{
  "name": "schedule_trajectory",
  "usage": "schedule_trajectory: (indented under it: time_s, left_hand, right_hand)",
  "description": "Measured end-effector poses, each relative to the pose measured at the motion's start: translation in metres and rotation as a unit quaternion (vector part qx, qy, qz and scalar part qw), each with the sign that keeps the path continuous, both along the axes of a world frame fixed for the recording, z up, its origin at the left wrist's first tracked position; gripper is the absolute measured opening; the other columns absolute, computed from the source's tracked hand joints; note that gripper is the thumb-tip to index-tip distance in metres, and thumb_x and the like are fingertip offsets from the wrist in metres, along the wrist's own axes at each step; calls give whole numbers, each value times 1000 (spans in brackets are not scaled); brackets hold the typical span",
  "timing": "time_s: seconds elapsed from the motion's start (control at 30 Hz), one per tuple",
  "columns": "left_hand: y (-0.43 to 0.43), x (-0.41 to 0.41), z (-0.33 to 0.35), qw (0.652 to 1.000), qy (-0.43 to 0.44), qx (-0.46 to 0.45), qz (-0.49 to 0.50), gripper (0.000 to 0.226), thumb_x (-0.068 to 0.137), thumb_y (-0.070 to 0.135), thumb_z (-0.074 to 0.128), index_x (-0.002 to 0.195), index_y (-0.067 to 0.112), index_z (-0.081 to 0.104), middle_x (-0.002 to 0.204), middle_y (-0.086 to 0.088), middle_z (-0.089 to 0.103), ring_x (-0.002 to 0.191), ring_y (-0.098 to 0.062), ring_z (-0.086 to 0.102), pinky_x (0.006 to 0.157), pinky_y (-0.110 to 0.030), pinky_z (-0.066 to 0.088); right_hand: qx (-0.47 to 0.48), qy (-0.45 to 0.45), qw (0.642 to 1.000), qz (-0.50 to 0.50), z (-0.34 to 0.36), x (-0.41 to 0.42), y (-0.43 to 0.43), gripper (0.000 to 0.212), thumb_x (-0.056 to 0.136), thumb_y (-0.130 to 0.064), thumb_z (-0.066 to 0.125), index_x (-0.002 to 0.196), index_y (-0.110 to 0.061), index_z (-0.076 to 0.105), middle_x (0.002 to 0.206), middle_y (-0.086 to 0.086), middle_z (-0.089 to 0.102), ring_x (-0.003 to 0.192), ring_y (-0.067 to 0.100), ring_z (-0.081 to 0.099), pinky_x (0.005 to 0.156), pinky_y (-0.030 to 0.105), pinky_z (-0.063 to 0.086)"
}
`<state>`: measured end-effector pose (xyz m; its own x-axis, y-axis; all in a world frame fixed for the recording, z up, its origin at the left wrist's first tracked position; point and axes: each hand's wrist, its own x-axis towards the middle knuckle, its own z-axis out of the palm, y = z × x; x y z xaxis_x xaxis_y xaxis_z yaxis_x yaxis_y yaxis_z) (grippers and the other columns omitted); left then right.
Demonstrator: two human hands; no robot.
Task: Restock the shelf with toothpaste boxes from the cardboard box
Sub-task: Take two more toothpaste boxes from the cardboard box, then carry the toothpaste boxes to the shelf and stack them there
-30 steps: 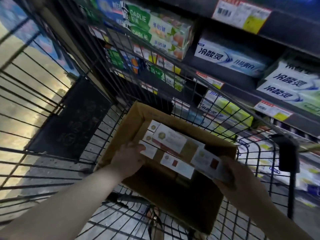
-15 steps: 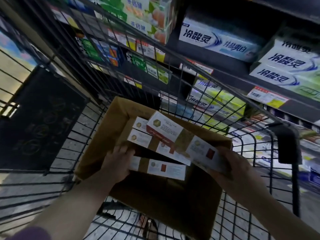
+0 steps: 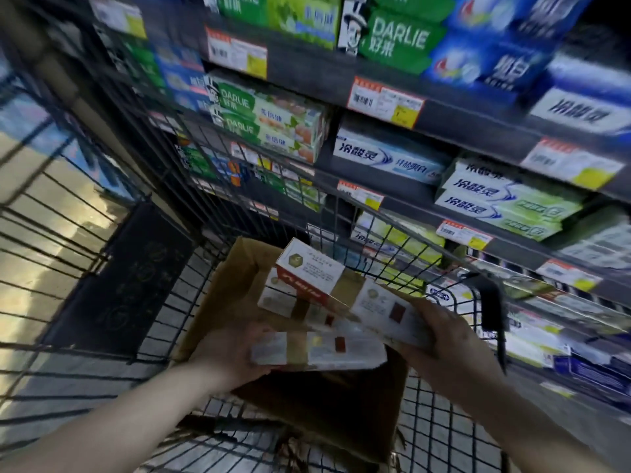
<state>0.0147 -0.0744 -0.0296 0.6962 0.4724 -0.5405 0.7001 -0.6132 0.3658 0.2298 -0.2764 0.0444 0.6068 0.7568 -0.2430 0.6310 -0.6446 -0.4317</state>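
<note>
Left grip (image 3: 235, 353): clamped on one toothpaste box (image 3: 317, 348), long axis 9-to-3, above cardboard box (image 3: 218, 295). Right grip (image 3: 444, 339): clamped on toothpaste stack (image 3: 317, 278), axis 10-to-4. Shelf (image 3: 478, 131): 1 o'clock, judged nearer right grip.

On shelf (image 3: 307, 76): green boxes (image 3: 392, 39) w/ "DARLIE", white-blue boxes (image 3: 386, 158) w/ "冷酸灵".

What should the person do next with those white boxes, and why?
Probably lift both loads up and across to the shelf beyond the cart. The left grip holds a white toothpaste pack, the right grip holds a toothpaste stack, and both are raised over the open cardboard box, so both grips look full.
</note>
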Motion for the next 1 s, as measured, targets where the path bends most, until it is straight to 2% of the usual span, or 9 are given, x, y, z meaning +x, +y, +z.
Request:
schedule_trajectory:
  time_s: [0.17, 0.27, 0.33, 0.43, 0.53, 0.6, 0.73, 0.87, 1.0]
  left_hand:
    - [-17, -7, 78, 994, -107, -14, 15, 78, 54, 69, 52, 122, 30, 56, 116, 11, 58, 107, -14, 59, 83, -19, 46]
    - [-27, -1, 122, 987, -159, -19, 8, 87, 45, 70, 46, 121, 29, 57, 105, 21, 54, 105, -9, 57, 79, -18, 42]
    - [-37, 5, 148, 983, -180, -16, -17, 76, 45, 67, 48, 114, 36, 57, 97, 33, 46, 108, -10, 55, 81, -22, 42]
    - [-59, 16, 181, 978, -201, -16, -45, 47, 44, 66, 49, 91, 62, 48, 98, 32, 44, 109, -7, 52, 89, -24, 44]
    - [-88, 31, 209, 972, -215, -21, -87, 36, 49, 61, 59, 83, 55, 47, 99, 38, 38, 109, -3, 49, 93, -21, 41]
    - [-118, 45, 229, 966, -226, -19, -125, 43, 60, 52, 69, 87, 57, 35, 102, 38, 35, 112, 0, 44, 96, -18, 37]
    - [-176, 67, 253, 958, -236, -17, -159, 50, 67, 46, 71, 103, 50, 36, 107, 34, 40, 112, 0, 45, 91, -15, 36]
    - [-270, 92, 277, 945, -253, -55, -202, 54, 70, 42, 73, 108, 49, 36, 118, 22, 43, 109, 1, 44, 86, -11, 36]
    - [-378, 115, 300, 931, -251, -87, -249, 60, 67, 42, 75, 116, 46, 40, 124, 20, 46, 112, 0, 44, 86, -12, 35]
  right_hand:
    - [17, 38, 999, -16, 65, -4, -16, 49, 76, -41, 63, 121, -37, 45, 111, -9, 59, 103, 18, 58, 76, 31, 48]
    - [28, 27, 999, -24, 105, -6, -35, 54, 68, -46, 57, 120, -42, 43, 110, -8, 58, 99, 18, 58, 74, 32, 50]
    - [36, 2, 999, -16, 131, -7, -52, 61, 64, -49, 53, 123, -40, 43, 109, -11, 54, 105, 18, 55, 79, 31, 47]
    - [58, -25, 997, -36, 169, -9, -84, 55, 75, -41, 62, 126, -33, 43, 106, -16, 48, 111, 15, 50, 82, 26, 39]
    - [78, -51, 994, -51, 202, -7, -130, 60, 80, -42, 61, 134, -33, 36, 119, -19, 44, 111, 5, 43, 89, 24, 36]
    - [89, -60, 991, -84, 226, -9, -175, 60, 82, -42, 59, 135, -34, 33, 115, -25, 37, 109, 1, 38, 90, 23, 35]
    - [93, -87, 983, -133, 266, -12, -262, 55, 81, -45, 59, 130, -39, 35, 112, -29, 39, 112, 2, 40, 90, 23, 36]
    - [93, -117, 972, -182, 298, -28, -383, 42, 81, -42, 61, 114, -51, 35, 104, -42, 34, 108, 3, 42, 87, 25, 35]
    - [91, -146, 956, -239, 324, -57, -509, 49, 68, -61, 49, 114, -49, 37, 112, -31, 47, 110, 3, 44, 90, 26, 38]
